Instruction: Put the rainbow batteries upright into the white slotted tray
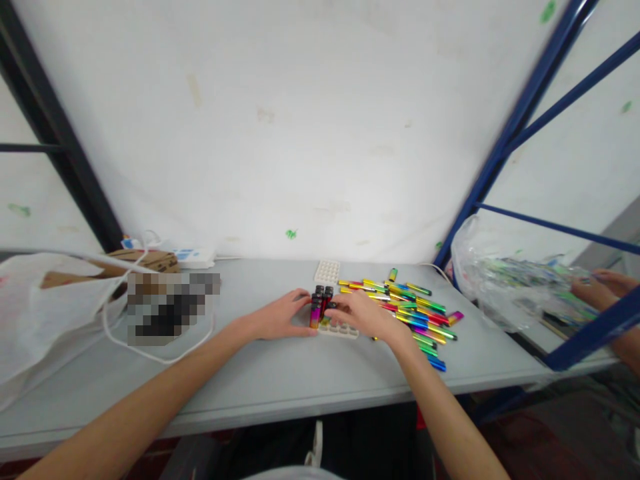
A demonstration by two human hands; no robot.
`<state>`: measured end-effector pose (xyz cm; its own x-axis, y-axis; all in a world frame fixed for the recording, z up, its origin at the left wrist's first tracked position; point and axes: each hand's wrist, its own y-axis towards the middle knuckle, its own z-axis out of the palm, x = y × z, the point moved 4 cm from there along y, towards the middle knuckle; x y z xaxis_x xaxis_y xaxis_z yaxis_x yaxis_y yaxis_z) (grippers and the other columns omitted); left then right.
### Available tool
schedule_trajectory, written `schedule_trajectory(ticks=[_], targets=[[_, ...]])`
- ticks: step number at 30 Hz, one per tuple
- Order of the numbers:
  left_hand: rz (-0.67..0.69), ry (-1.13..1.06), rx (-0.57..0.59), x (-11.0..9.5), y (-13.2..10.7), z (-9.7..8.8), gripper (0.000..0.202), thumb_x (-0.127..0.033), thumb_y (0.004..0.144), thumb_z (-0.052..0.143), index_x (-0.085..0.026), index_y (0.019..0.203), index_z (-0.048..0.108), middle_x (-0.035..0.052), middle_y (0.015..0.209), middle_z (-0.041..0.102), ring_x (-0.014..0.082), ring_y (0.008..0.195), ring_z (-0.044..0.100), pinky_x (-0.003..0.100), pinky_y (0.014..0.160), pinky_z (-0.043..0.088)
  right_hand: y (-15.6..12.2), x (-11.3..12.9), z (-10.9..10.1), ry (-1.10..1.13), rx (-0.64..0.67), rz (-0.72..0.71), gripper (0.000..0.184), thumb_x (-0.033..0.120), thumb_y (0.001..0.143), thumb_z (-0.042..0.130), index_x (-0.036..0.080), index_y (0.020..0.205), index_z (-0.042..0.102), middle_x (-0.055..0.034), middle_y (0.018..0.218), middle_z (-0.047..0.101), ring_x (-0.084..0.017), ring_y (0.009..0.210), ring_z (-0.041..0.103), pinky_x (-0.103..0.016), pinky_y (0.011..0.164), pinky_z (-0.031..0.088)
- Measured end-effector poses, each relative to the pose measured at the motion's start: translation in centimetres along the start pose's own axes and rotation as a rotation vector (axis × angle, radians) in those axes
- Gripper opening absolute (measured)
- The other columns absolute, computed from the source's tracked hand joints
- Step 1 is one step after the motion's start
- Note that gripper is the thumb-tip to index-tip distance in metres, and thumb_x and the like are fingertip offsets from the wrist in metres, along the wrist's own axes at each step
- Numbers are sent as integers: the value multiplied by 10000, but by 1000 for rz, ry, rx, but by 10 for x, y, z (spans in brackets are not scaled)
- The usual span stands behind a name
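Several cigarette lighters with black tops (pixel 315 315) stand upright, close together, in a pale tray with round holes (pixel 345 331). My left hand (pixel 283 316) is at their left side, thumb and fingers spread apart, with the tips at or against the outer lighters and the tray edge. From the right, my right hand (pixel 363 312) reaches over the tray. Its fingers are closed around a lighter (pixel 325 321) that shows a yellow-green body, mostly covered by the hand. A loose pile of shiny coloured lighters (pixel 417 320) lies just right of my right hand.
Behind the lighters lies another pale tray (pixel 327 271) on the grey table (pixel 240 380). White bags (pixel 35 320), a cardboard box (pixel 150 260) and a white cable are at the left. At right are a blue metal frame (pixel 480 180), a clear plastic bag (pixel 470 267) and another person's hands (pixel 595 290).
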<state>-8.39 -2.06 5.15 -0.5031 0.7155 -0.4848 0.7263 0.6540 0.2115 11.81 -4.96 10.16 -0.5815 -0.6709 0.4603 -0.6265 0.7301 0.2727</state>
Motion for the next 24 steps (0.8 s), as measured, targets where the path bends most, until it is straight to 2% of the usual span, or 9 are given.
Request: schedule_trajectory(ticks=[3, 7, 9, 12, 14, 16, 19, 21, 24], targets=[[-5, -3, -3, 0, 0, 0, 647, -621, 848, 704, -232, 1347, 568, 113, 1398, 522, 315, 1293, 519, 450, 1153, 396, 1, -2, 8, -8, -5, 18, 264, 408, 990, 597, 219, 892, 752, -37, 735, 733, -180, 618, 607, -271, 623, 397], [-9, 6, 8, 1, 0, 1, 649, -620, 854, 697, -229, 1354, 563, 117, 1405, 519, 314, 1290, 520, 453, 1150, 397, 1, -6, 10, -133, -56, 137, 355, 491, 906, 700, 202, 698, 713, -52, 629, 683, -188, 589, 600, -276, 602, 389], [-19, 13, 15, 0, 0, 0, 646, -614, 862, 691, -223, 1358, 558, 121, 1404, 517, 314, 1292, 521, 449, 1147, 400, 0, -8, 9, -94, 0, 139, 351, 505, 889, 714, 199, 716, 715, -44, 638, 691, -179, 584, 607, -265, 577, 387], [-22, 9, 12, -1, 0, -1, 655, -617, 861, 689, -226, 1369, 551, 119, 1413, 516, 314, 1299, 520, 452, 1151, 395, -5, -16, -1, -27, 56, 89, 318, 484, 938, 653, 196, 829, 735, -28, 703, 721, -167, 618, 630, -252, 588, 408], [-23, 5, 14, -1, 0, -1, 678, -625, 856, 691, -231, 1388, 541, 118, 1429, 513, 317, 1302, 521, 455, 1153, 392, -9, -31, -14, -89, -7, 108, 292, 431, 977, 600, 192, 889, 744, -43, 786, 743, -178, 696, 652, -266, 672, 449], [-31, 8, 18, 1, 0, -1, 703, -635, 854, 686, -222, 1402, 534, 125, 1445, 505, 319, 1306, 520, 453, 1151, 392, -13, -55, -27, -215, -103, 178, 248, 328, 1003, 550, 176, 993, 746, -89, 964, 760, -207, 875, 674, -304, 837, 472], [-38, 9, 12, 3, 0, -1, 713, -656, 846, 681, -213, 1387, 544, 131, 1451, 503, 322, 1307, 521, 452, 1152, 394, -21, -95, -34, -429, -181, 346, 282, 166, 995, 484, 122, 1172, 699, -164, 1234, 693, -245, 1162, 616, -349, 1030, 412], [-40, 6, 9, 3, 0, -1, 709, -665, 837, 685, -211, 1366, 558, 130, 1440, 512, 321, 1296, 530, 454, 1152, 399, -25, -116, -29, -492, -110, 431, 309, 146, 1001, 448, 98, 1181, 695, -185, 1247, 685, -244, 1178, 616, -332, 1046, 398], [-29, 9, 1, 1, -1, -2, 687, -653, 840, 687, -214, 1353, 564, 123, 1427, 522, 315, 1282, 539, 444, 1145, 412, -26, -129, -21, -498, -1, 445, 363, 173, 1036, 379, 87, 1120, 721, -192, 1164, 714, -243, 1128, 644, -309, 1019, 405]])
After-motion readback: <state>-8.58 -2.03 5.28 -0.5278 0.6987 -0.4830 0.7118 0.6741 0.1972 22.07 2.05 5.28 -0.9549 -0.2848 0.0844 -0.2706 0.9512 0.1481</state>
